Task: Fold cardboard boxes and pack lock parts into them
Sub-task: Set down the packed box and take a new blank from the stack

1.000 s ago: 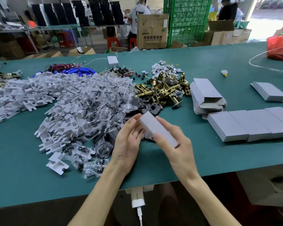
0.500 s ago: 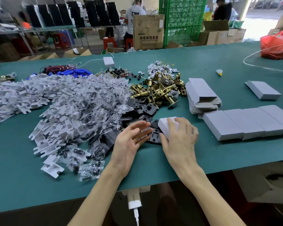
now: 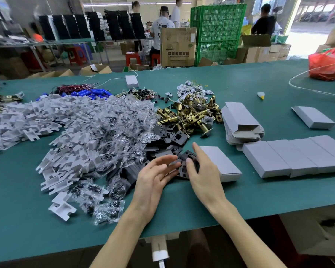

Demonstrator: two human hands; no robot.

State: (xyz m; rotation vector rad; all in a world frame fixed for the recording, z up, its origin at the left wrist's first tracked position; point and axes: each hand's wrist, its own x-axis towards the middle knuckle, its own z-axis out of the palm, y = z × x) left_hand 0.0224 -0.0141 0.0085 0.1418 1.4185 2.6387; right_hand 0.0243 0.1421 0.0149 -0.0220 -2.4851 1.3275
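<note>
A closed grey cardboard box (image 3: 223,164) lies flat on the green table (image 3: 182,206), just right of my right hand (image 3: 204,174). The thumb and fingers of that hand pinch a black lock plate (image 3: 185,169) at the edge of the pile of black plates (image 3: 170,140). My left hand (image 3: 154,177) hovers beside it, palm turned right, fingers apart and holding nothing. Brass latch bolts (image 3: 191,115) are heaped behind the plates. Bagged screws (image 3: 112,136) and grey card inserts (image 3: 66,144) spread out to the left.
A stack of flat unfolded boxes (image 3: 240,120) sits right of the brass parts. A row of finished boxes (image 3: 294,155) lies at the right, one more box (image 3: 313,117) farther back. A red bag (image 3: 327,64) and people at benches are beyond.
The box I held in both hands went down onto the table at the right. My right hand left it and moved onto a black plate; my left hand stayed open.
</note>
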